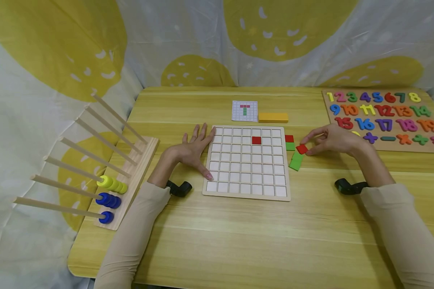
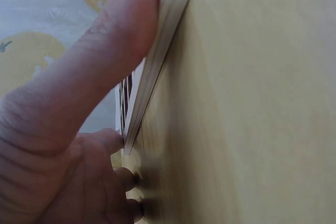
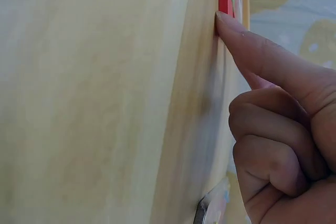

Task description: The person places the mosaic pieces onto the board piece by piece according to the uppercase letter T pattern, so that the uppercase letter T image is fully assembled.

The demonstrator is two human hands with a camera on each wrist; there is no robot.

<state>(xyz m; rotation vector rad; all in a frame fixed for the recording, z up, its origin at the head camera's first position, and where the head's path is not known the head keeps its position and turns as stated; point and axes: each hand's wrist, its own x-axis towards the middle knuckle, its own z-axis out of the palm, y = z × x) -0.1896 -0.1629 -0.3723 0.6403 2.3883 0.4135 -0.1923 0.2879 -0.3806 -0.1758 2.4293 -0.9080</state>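
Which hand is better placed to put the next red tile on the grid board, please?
Right, I would judge: the right grip pinches a red tile just right of the grid board. The left grip lies spread at the board's left edge, perhaps better placed to steady it.

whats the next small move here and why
Probably carry the red tile pinched by the right hand to the board, just left of its red square: the card shows a red bar, but only one red is placed.

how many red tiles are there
3: one red tile on the board, another beside its right edge, a third pinched by the right hand. Others may be hidden underneath.
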